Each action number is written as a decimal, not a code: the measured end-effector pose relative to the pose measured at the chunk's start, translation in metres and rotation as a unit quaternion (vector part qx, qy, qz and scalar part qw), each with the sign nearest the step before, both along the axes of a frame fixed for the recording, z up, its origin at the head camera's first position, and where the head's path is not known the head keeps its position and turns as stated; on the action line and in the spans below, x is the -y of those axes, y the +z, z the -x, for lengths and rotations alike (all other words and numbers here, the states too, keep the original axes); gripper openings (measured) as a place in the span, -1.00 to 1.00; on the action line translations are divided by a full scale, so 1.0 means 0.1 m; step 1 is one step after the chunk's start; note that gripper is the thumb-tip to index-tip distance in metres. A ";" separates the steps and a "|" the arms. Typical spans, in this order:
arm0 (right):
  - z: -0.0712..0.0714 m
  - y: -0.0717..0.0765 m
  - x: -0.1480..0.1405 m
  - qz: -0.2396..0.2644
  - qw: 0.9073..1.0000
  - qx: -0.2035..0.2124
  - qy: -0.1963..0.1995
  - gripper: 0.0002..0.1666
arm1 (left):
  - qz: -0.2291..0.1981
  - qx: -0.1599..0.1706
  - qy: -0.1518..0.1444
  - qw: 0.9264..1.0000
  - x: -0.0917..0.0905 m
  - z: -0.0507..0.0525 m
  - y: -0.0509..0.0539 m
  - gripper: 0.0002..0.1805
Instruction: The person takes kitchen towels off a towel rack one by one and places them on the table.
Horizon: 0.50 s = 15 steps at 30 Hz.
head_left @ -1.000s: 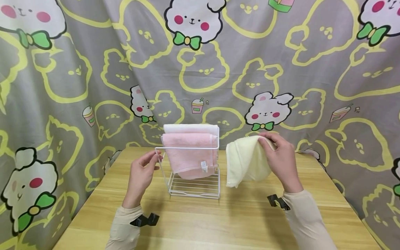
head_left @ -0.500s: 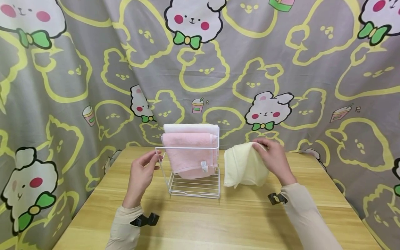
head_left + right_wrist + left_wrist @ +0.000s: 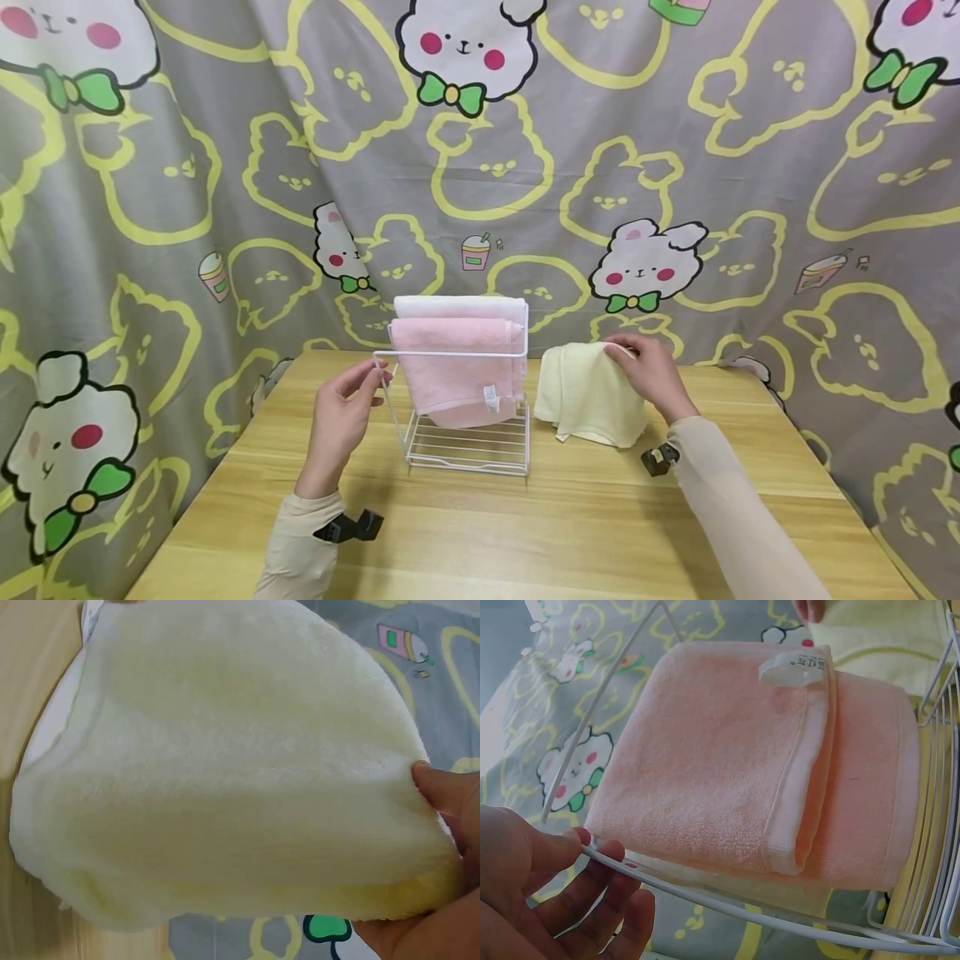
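A white wire rack stands mid-table, with a pink towel and a white towel draped over its upper bars. My left hand pinches the rack's left side wire; in the left wrist view thumb and fingertips close round that wire beside the pink towel. To the right of the rack, my right hand pinches the top edge of a yellow towel, whose lower part meets the table. The right wrist view shows the yellow towel hanging in folds, the thumb on its edge.
The wooden table reaches back to a grey patterned curtain. Black wrist devices sit at both sleeves. The rack's wire base shelf lies below the hanging pink towel.
My right hand has moved down and slightly left with the yellow towel, whose lower edge now spreads against the table. The left hand, rack and other towels look unmoved.
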State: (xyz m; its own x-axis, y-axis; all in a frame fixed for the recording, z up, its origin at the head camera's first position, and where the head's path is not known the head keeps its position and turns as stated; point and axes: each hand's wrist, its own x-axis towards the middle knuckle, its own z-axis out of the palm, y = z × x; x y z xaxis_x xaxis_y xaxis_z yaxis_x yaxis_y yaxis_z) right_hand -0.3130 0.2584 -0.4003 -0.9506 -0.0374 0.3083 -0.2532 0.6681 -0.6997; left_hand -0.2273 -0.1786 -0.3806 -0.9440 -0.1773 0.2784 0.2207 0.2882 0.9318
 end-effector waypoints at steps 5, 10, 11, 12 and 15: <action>0.13 -0.06 -0.05 -0.005 1.000 0.004 -0.010 -0.60 | 0.002 -0.001 0.003 1.000 0.00 0.01 0.00 -0.67; 0.21 -0.13 -0.08 -0.005 1.000 0.008 -0.011 -0.64 | 0.001 -0.001 0.003 1.000 0.00 0.01 0.00 -0.67; 0.21 -0.15 -0.09 -0.008 1.000 0.008 -0.010 -0.64 | 0.001 0.000 0.003 1.000 0.00 0.01 0.00 -0.67; 0.22 -0.17 -0.10 -0.010 1.000 0.008 -0.009 -0.65 | 0.001 0.001 0.002 1.000 0.00 0.01 0.00 -0.67; 0.23 -0.23 -0.12 -0.019 1.000 0.009 -0.012 -0.64 | 0.000 0.000 0.002 1.000 0.00 0.01 0.00 -0.68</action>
